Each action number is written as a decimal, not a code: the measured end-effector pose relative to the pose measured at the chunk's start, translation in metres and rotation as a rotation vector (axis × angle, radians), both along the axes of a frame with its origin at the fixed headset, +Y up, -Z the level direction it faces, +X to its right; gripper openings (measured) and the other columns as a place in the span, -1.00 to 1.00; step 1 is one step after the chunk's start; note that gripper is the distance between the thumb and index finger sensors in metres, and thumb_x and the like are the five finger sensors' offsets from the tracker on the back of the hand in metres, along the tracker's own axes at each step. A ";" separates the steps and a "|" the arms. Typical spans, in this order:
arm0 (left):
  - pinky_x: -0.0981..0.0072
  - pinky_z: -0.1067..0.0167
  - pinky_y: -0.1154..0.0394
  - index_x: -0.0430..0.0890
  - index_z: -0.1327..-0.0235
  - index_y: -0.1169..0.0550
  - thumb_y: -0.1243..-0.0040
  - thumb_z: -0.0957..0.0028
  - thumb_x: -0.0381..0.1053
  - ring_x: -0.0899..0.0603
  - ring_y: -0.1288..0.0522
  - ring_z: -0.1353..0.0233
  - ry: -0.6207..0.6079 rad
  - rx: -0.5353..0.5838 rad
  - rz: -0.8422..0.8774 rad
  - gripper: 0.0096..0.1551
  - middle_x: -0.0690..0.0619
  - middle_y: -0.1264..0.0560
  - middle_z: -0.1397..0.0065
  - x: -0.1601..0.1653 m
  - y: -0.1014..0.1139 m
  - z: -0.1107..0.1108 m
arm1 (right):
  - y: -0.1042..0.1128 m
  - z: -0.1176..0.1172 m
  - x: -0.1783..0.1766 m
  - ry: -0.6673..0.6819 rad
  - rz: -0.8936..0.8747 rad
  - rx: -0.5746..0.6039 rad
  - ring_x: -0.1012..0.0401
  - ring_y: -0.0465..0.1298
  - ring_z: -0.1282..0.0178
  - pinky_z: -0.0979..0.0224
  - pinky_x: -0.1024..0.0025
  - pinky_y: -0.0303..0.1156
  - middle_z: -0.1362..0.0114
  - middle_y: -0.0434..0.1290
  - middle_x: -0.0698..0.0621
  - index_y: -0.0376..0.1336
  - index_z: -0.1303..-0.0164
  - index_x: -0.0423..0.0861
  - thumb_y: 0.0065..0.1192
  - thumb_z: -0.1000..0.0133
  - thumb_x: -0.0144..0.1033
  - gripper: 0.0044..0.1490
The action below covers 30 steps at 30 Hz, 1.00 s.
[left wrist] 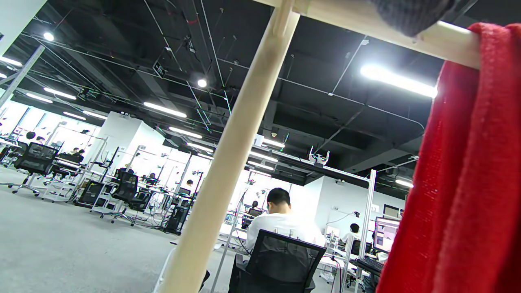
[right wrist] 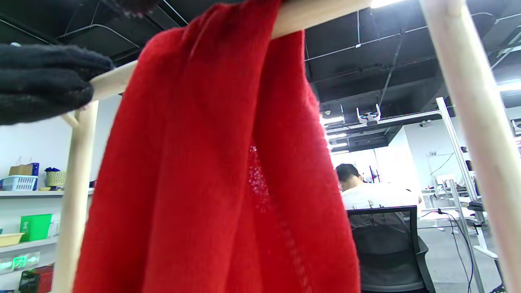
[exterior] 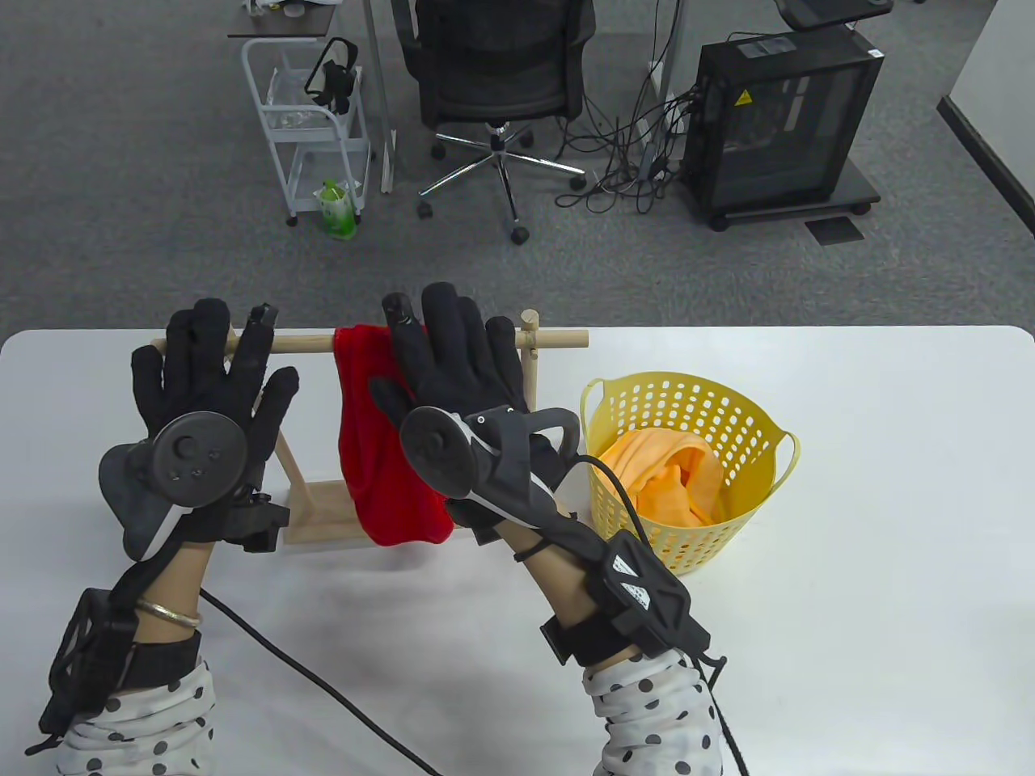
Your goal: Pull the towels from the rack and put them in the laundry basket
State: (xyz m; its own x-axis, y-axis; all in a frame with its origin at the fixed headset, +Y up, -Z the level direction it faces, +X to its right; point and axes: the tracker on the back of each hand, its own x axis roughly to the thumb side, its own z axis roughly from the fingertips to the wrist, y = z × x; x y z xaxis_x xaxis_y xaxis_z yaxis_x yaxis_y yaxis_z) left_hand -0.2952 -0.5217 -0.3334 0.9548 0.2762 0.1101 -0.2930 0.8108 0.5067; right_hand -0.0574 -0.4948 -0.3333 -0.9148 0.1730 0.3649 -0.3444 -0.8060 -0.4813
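A red towel [exterior: 376,461] hangs over the bar of a wooden rack [exterior: 307,343] on the white table. My left hand [exterior: 217,356] lies spread on the bar's left part, fingers straight, left of the towel. My right hand [exterior: 453,347] reaches with straight fingers across the bar at the towel's right edge and covers part of it. To the right stands the yellow laundry basket [exterior: 732,388], an orange towel [exterior: 671,477] inside it. The left wrist view shows the red towel [left wrist: 460,183] at the right under the bar [left wrist: 358,20]. The red towel [right wrist: 220,171] fills the right wrist view.
The rack's wooden base [exterior: 323,513] sits between my hands, its right post [exterior: 530,356] just left of the basket. A black cable [exterior: 323,687] runs over the table near its front edge. Beyond the table are an office chair [exterior: 497,89], a white cart [exterior: 311,121] and a black cabinet [exterior: 784,121].
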 end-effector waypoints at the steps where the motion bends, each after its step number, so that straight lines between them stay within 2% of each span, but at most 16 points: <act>1: -0.12 -0.77 0.34 0.34 -0.82 -0.21 0.06 -0.33 0.35 -0.07 0.14 -0.86 0.000 0.000 0.000 -0.27 0.11 0.02 -0.91 0.000 0.000 0.000 | 0.000 -0.001 -0.003 -0.009 0.002 0.000 -0.01 0.03 -0.83 -0.82 -0.04 -0.15 -0.87 -0.14 -0.04 -0.16 -0.85 0.15 -0.06 -0.29 0.24 -0.06; 8: -0.12 -0.77 0.34 0.34 -0.83 -0.21 0.06 -0.33 0.35 -0.07 0.14 -0.86 -0.001 0.001 0.002 -0.27 0.11 0.03 -0.91 0.000 0.000 0.000 | -0.001 -0.009 -0.016 -0.072 0.021 -0.032 -0.04 -0.04 -0.84 -0.82 -0.07 -0.21 -0.87 -0.15 -0.05 -0.19 -0.87 0.14 0.00 -0.27 0.25 0.00; 12: -0.12 -0.77 0.35 0.34 -0.83 -0.21 0.06 -0.33 0.35 -0.07 0.14 -0.86 -0.001 -0.001 0.005 -0.26 0.11 0.03 -0.91 0.000 0.000 -0.001 | -0.003 -0.012 -0.020 -0.099 0.044 -0.027 -0.03 -0.03 -0.84 -0.82 -0.08 -0.22 -0.87 -0.07 -0.02 -0.17 -0.87 0.13 0.03 -0.26 0.23 0.00; 18: -0.12 -0.77 0.36 0.34 -0.83 -0.20 0.06 -0.33 0.35 -0.07 0.15 -0.86 0.000 0.003 0.008 -0.26 0.12 0.04 -0.91 0.001 0.000 -0.002 | -0.004 -0.013 -0.021 -0.128 0.050 0.019 0.00 0.03 -0.82 -0.81 -0.06 -0.18 -0.82 0.05 0.03 -0.05 -0.82 0.14 0.07 -0.29 0.13 -0.12; 22: -0.12 -0.77 0.38 0.35 -0.83 -0.20 0.06 -0.33 0.35 -0.07 0.15 -0.86 0.005 0.003 0.006 -0.27 0.12 0.03 -0.91 0.001 0.000 -0.003 | 0.000 -0.015 -0.019 -0.125 0.026 0.074 0.04 0.17 -0.77 -0.79 -0.04 -0.05 -0.73 0.23 0.10 0.13 -0.69 0.19 0.13 -0.28 0.02 -0.28; 30: -0.12 -0.77 0.37 0.35 -0.82 -0.20 0.06 -0.33 0.35 -0.06 0.15 -0.86 0.006 -0.001 0.010 -0.27 0.13 0.03 -0.91 0.002 0.000 -0.004 | 0.011 -0.013 -0.011 -0.085 0.002 0.092 0.10 0.34 -0.67 -0.75 0.01 0.10 -0.63 0.38 0.16 0.30 -0.53 0.22 0.19 -0.25 -0.02 -0.41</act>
